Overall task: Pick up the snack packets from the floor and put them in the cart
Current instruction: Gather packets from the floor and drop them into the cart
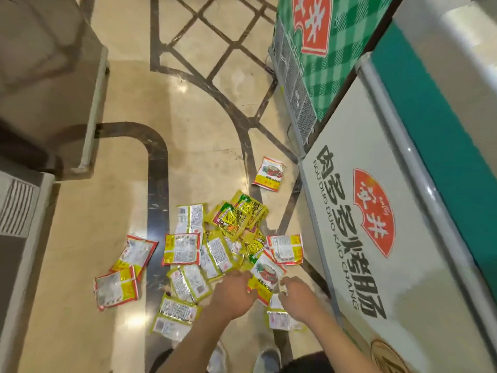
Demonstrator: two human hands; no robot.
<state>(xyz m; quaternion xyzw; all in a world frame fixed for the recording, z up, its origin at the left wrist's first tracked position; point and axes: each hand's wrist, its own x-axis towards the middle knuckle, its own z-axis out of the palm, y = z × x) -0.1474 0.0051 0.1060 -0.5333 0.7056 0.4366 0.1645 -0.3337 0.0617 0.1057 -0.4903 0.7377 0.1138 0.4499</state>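
Lying among scattered snack packets (183, 249) on the floor (188, 130), one red-and-yellow packet (265, 277) is gripped at its edges by the left hand (232, 296) and right hand (300, 301), fingers curled.

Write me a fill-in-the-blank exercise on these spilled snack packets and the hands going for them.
1. The snack packets lie scattered on the ___.
2. The left hand and right hand both reach into the ___ of packets.
3. One lone packet lies apart from the rest, beside the white cabinet on the person's ___ side.

Missing words: floor; pile; right.
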